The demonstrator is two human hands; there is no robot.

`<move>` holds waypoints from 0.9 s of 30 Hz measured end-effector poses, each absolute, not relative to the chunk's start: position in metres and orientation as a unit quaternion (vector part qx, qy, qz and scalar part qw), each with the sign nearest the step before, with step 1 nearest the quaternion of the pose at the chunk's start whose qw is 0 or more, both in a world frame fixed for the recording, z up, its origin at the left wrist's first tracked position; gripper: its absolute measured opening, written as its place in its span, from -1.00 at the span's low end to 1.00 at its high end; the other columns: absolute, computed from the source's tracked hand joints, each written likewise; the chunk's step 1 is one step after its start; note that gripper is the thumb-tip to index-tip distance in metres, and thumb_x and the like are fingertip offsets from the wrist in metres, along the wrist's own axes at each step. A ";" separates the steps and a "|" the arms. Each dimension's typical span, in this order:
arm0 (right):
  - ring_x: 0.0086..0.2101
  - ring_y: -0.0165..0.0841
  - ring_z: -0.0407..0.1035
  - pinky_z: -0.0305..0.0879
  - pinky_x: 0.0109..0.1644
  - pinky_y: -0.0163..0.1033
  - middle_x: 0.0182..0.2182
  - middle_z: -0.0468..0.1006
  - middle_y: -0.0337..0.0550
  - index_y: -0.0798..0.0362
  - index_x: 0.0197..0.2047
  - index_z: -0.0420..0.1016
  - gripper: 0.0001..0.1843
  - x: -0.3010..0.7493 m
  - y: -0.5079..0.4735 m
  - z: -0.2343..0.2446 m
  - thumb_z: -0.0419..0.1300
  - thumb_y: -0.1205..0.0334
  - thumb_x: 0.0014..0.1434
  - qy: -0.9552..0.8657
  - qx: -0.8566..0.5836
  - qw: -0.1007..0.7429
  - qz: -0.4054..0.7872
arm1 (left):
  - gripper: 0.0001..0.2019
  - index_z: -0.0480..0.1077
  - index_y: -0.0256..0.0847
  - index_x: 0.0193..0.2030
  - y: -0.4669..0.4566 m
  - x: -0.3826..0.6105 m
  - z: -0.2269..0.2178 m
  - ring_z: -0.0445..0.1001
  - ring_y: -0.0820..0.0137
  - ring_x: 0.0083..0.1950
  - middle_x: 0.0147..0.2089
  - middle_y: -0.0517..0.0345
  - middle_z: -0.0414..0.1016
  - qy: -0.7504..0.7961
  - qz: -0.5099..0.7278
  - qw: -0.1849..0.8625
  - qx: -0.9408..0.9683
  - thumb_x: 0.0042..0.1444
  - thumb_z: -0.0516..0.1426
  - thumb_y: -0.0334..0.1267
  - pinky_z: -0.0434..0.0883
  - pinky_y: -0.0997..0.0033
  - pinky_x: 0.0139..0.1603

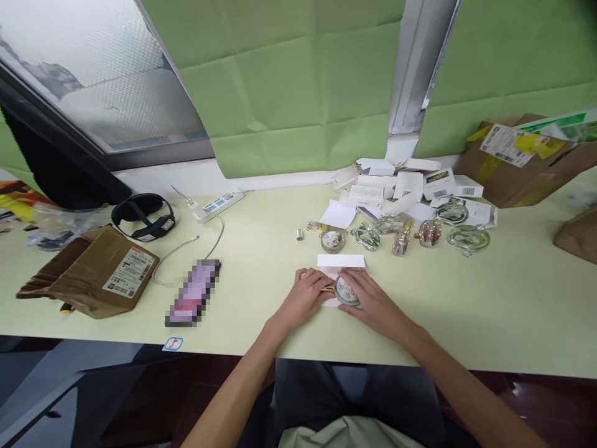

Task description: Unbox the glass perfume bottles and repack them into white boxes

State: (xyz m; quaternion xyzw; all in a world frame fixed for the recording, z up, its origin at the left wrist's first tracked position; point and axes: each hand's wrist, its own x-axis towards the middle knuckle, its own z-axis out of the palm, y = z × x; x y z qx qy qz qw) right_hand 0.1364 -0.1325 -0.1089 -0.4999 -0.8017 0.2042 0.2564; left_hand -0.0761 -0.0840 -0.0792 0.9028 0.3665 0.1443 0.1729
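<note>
A small round glass bottle (346,291) with pale bits inside lies near the front of the table, its gold neck (328,288) pointing left. My right hand (373,303) has its fingers closed round the glass body. From the other side, the closed fingers of my left hand (305,297) are at the gold neck, hiding part of it. Under and behind the bottle is a white card or flattened small box (341,261), one side of it standing up. Just beyond lies another round glass bottle (333,241) with a gold top.
Several glass bottles, such as an oval one (469,238), lie at the back right before a heap of white boxes (410,185). Cardboard boxes stand at right (508,168) and left (112,274). A phone (193,292), headset (143,218) and power strip (219,205) lie left.
</note>
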 end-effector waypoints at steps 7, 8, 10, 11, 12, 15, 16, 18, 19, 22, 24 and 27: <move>0.28 -0.09 0.14 0.18 0.33 0.07 0.27 0.26 -0.03 -0.20 0.36 0.18 -0.32 0.185 -0.152 -0.089 0.22 -0.01 0.22 -0.745 -0.537 0.302 0.255 | -0.67 0.40 -0.17 -0.09 -0.074 -0.100 -0.045 0.38 0.27 -0.12 -0.19 0.06 0.51 0.436 0.162 0.230 0.855 0.41 -0.15 -0.17 0.20 0.05 0.14; 0.30 -0.08 0.12 0.15 0.35 0.08 0.31 0.23 -0.05 -0.22 0.38 0.16 -0.30 0.198 -0.157 -0.088 0.23 -0.02 0.21 -0.717 -0.552 0.321 0.281 | -0.64 0.40 -0.16 -0.08 -0.066 -0.106 -0.038 0.39 0.27 -0.13 -0.18 0.06 0.50 0.475 0.181 0.260 0.821 0.41 -0.16 -0.10 0.24 0.07 0.12; 0.31 -0.08 0.11 0.17 0.34 0.06 0.35 0.21 -0.09 -0.23 0.37 0.18 -0.32 0.221 -0.165 -0.089 0.22 -0.04 0.23 -0.634 -0.569 0.381 0.361 | -0.60 0.37 -0.14 0.06 -0.047 -0.111 -0.027 0.42 0.29 -0.12 -0.07 0.04 0.49 0.530 0.231 0.338 0.743 0.38 -0.15 0.02 0.32 0.14 0.05; 0.29 -0.08 0.17 0.26 0.28 0.04 0.33 0.26 -0.08 -0.21 0.35 0.21 -0.37 0.230 -0.168 -0.091 0.18 -0.07 0.26 -0.575 -0.566 0.421 0.415 | -0.56 0.30 -0.13 0.18 -0.035 -0.109 -0.023 0.44 0.30 -0.12 -0.01 0.01 0.47 0.542 0.255 0.382 0.704 0.37 -0.13 0.06 0.35 0.19 0.00; 0.24 -0.07 0.26 0.36 0.19 0.01 0.29 0.33 -0.05 -0.17 0.32 0.26 -0.43 0.236 -0.169 -0.094 0.12 -0.10 0.29 -0.510 -0.558 0.462 0.464 | -0.50 0.20 -0.13 0.30 -0.024 -0.104 -0.020 0.47 0.31 -0.13 0.07 -0.03 0.45 0.541 0.278 0.424 0.670 0.35 -0.11 0.07 0.38 0.23 -0.06; 0.04 -0.05 0.47 0.51 -0.18 -0.10 0.10 0.52 0.05 -0.04 0.17 0.40 -0.47 0.242 -0.168 -0.099 0.01 -0.18 0.32 -0.352 -0.522 0.544 0.554 | -0.34 -0.10 -0.12 0.46 0.005 -0.077 -0.020 0.45 0.24 0.10 0.38 -0.16 0.15 0.527 0.342 0.431 0.648 0.31 -0.01 0.02 0.41 0.25 0.00; 0.00 -0.05 0.50 0.50 -0.25 -0.14 0.08 0.54 0.06 -0.02 0.13 0.43 -0.48 0.241 -0.168 -0.099 0.04 -0.18 0.31 -0.334 -0.518 0.552 0.562 | -0.32 -0.10 -0.11 0.47 0.010 -0.067 -0.022 0.39 0.19 0.19 0.42 -0.18 0.06 0.526 0.346 0.387 0.673 0.29 0.03 0.00 0.39 0.22 0.05; -0.02 -0.06 0.50 0.47 -0.29 -0.18 0.09 0.53 0.06 -0.01 0.13 0.42 -0.50 0.238 -0.167 -0.097 0.16 -0.13 0.25 -0.349 -0.524 0.542 0.556 | -0.36 -0.04 -0.11 0.45 0.008 -0.050 -0.027 0.29 0.15 0.28 0.39 -0.17 0.11 0.503 0.336 0.296 0.739 0.30 0.05 -0.03 0.34 0.14 0.16; -0.01 -0.06 0.49 0.47 -0.28 -0.19 0.11 0.52 0.07 -0.02 0.15 0.40 -0.48 0.236 -0.168 -0.095 0.23 -0.09 0.22 -0.369 -0.531 0.530 0.548 | -0.40 0.01 -0.12 0.42 0.002 -0.044 -0.030 0.28 0.16 0.28 0.33 -0.15 0.21 0.483 0.328 0.258 0.770 0.31 0.04 -0.05 0.30 0.10 0.21; 0.00 -0.08 0.46 0.47 -0.23 -0.19 0.11 0.50 0.08 -0.01 0.20 0.36 -0.40 0.232 -0.170 -0.084 0.32 -0.02 0.15 -0.429 -0.555 0.475 0.532 | -0.57 0.19 -0.15 0.30 -0.032 -0.028 -0.033 0.37 0.22 0.16 0.09 -0.05 0.42 0.409 0.302 0.199 0.838 0.37 -0.02 -0.07 0.28 0.11 0.24; -0.04 -0.11 0.46 0.49 -0.21 -0.16 0.07 0.52 0.06 -0.01 0.20 0.36 -0.40 0.230 -0.171 -0.076 0.31 -0.04 0.15 -0.463 -0.559 0.431 0.536 | -0.62 0.22 -0.12 0.27 -0.055 -0.018 -0.032 0.43 0.27 0.08 0.04 -0.01 0.45 0.317 0.248 0.198 0.894 0.39 -0.04 -0.10 0.35 0.21 0.14; -0.23 -0.23 0.45 0.49 -0.23 -0.13 -0.11 0.58 -0.03 -0.01 0.21 0.38 -0.39 0.225 -0.173 -0.065 0.29 -0.07 0.16 -0.521 -0.543 0.373 0.542 | -0.66 0.25 -0.13 0.23 -0.076 0.000 -0.030 0.45 0.29 0.03 0.03 0.00 0.46 0.175 0.156 0.152 0.960 0.40 -0.06 -0.12 0.37 0.29 0.01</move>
